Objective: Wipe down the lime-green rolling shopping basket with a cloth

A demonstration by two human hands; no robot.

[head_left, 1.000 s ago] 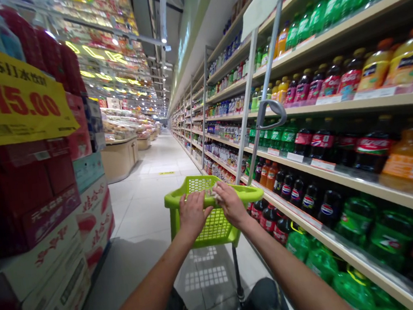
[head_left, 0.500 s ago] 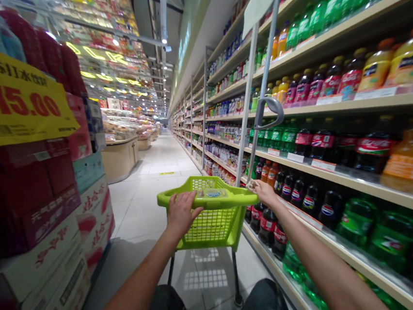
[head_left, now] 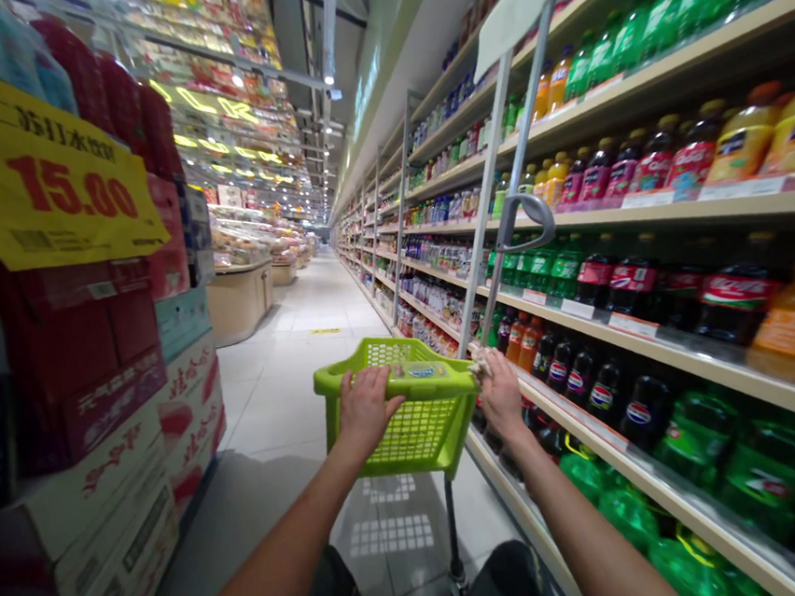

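A small lime-green shopping cart [head_left: 400, 434] with a perforated basket stands ahead of my knees. My left hand [head_left: 366, 404] is closed over the left part of its handle [head_left: 441, 386], thumb toward the inner side. My right hand [head_left: 500, 393] is at the handle's right end, with fingers bent around a crumpled whitish cloth [head_left: 478, 363]. The cloth is against or very near the handle's corner; whether the fingers also grip the handle I cannot tell. Inside the basket I see only the mesh walls.
Shelves of drink bottles [head_left: 641, 274] run close along the right, with a grey-handled pole [head_left: 527, 223] leaning there. Stacked drink cartons [head_left: 107, 532] under a yellow price sign [head_left: 52, 172] stand on the left. A tiled aisle [head_left: 301, 321] stretches ahead past wooden display counters [head_left: 240, 304].
My right hand has turned and drawn nearer, its cloth shifting left at the handle's end. My left hand stays on the handle. The whole view has shifted slightly, with shelves and cartons appearing farther right.
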